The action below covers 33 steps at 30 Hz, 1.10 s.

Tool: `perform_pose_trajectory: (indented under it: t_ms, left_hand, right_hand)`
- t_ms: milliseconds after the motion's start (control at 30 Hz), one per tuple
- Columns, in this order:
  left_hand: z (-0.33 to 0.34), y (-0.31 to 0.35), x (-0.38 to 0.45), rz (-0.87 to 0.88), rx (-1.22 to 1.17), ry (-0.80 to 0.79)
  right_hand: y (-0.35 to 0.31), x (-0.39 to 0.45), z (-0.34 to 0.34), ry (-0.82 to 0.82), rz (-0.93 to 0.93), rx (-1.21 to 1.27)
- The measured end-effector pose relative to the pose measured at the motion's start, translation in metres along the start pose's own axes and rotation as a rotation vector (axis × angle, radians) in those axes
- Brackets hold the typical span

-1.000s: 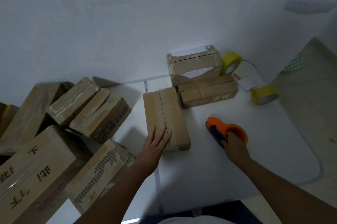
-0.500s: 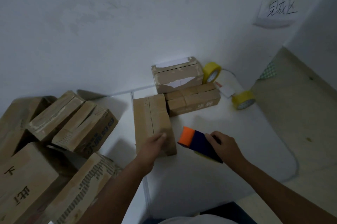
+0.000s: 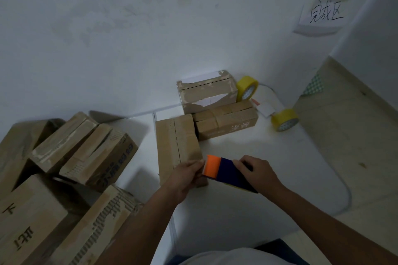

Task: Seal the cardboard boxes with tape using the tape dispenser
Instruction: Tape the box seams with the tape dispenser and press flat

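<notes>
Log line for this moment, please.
stage: starting tape | right hand: grips tape dispenser | left hand: fingers at dispenser's orange end, over near end of unsealed box

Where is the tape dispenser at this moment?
In the head view the tape dispenser is low and centre-right, held by the right hand, its orange end at the near end of the unsealed box, where the left hand meets it.

The right hand (image 3: 257, 171) now holds the dispenser (image 3: 225, 172) lifted off the table and turned, its orange end at the box's (image 3: 177, 146) near corner. The left hand (image 3: 186, 175), earlier flat on the box, curls its fingers at that orange end.
</notes>
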State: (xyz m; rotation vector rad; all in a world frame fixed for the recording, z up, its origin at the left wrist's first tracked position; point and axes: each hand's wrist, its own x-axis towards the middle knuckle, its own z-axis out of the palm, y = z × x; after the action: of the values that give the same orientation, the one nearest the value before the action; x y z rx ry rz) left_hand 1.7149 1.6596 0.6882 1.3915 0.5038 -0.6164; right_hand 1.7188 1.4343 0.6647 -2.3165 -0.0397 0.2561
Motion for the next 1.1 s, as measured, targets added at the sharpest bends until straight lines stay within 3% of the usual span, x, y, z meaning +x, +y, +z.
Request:
perform_pose_trajectory:
  t_ms: [400,567,667,900,1100]
  left_hand:
    - [-0.003,-0.013,-0.002,0.091,0.096,0.192]
    - [-0.051,-0.006,-0.010,0.116,-0.123,0.350]
    - [-0.082,-0.013,-0.017,0.076,-0.055,0.340]
    - [-0.066,-0.032,-0.015,0.063,-0.235,0.475]
    - [-0.066,-0.035,-0.012,0.177,-0.150,0.557]
  right_hand:
    - [-0.013,0.013,-0.002,-0.077,-0.115,-0.160]
    - [-0.003,0.018,-0.016,-0.121,-0.117,-0.258]
    - [0.011,0.020,-0.027,-0.145,-0.111,-0.336]
    - [0.009,0.028,-0.019,-0.083,-0.078,-0.446]
    - [0.007,0.038,-0.019,-0.087,-0.106,-0.485]
